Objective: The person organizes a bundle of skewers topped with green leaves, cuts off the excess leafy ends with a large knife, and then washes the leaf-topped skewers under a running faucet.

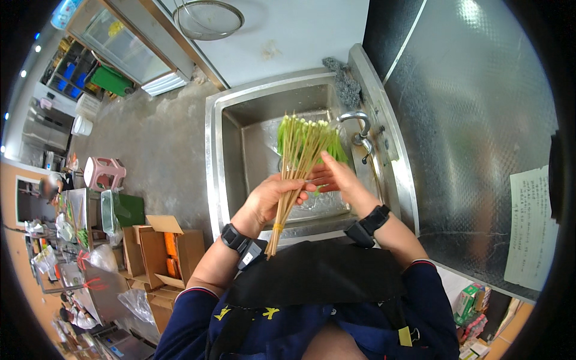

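A bunch of bamboo skewers [294, 164] with green leafy vegetables [333, 148] on them fans out over the sink. Pale stem ends sit near the far tips, and a yellow band [278, 227] wraps the skewers near their lower ends. My left hand [267, 198] grips the bunch around its middle, thumb across the top. Close to the bunch's right side, my right hand [339, 177] is held with thumb raised and fingers apart; whether its fingertips touch the skewers cannot be told. Below lies the stainless steel sink [215, 148], partly hidden by the bunch and hands.
A chrome faucet [362, 128] stands on the sink's right ledge, with a grey mesh cloth [346, 83] behind it. A wire strainer [209, 20] hangs at the back. To the left are a pink stool [105, 173], an open cardboard box [191, 252] and a distant person [56, 186].
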